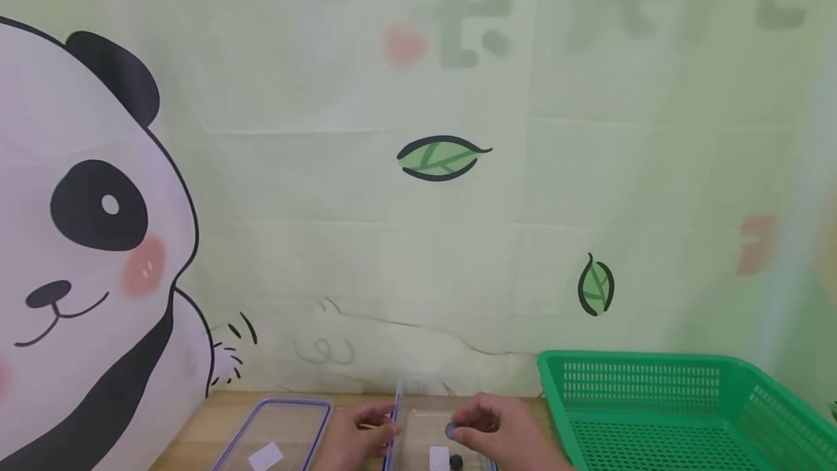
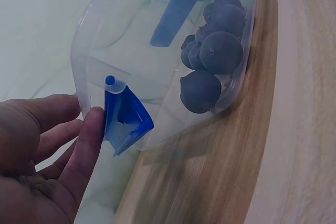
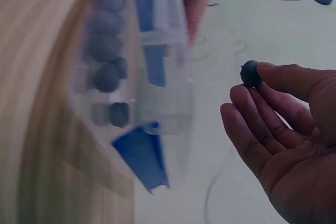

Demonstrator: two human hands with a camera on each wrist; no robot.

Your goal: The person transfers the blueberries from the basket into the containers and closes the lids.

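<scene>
Between the thumb and fingertips of my right hand (image 1: 506, 431) I pinch one blueberry (image 3: 251, 73), held up over a clear plastic container (image 2: 86, 35). My left hand (image 1: 353, 436) grips that container's rim at its left side, thumb beside a blue latch (image 2: 125, 119) that hangs down. Several more blueberries (image 2: 220, 52) show through the clear wall, gathered along the container's bottom. From the head view, a dark blueberry (image 1: 455, 462) sits next to a white label (image 1: 439, 458) in the container.
Left of my left hand lies a clear lid (image 1: 297, 404) with a blue seal and a white label (image 1: 265, 456). A green plastic basket (image 1: 644, 362) stands at the right on the wooden table (image 1: 189, 442). Behind hangs a pale green cloth (image 1: 294, 166) printed with a panda and leaves.
</scene>
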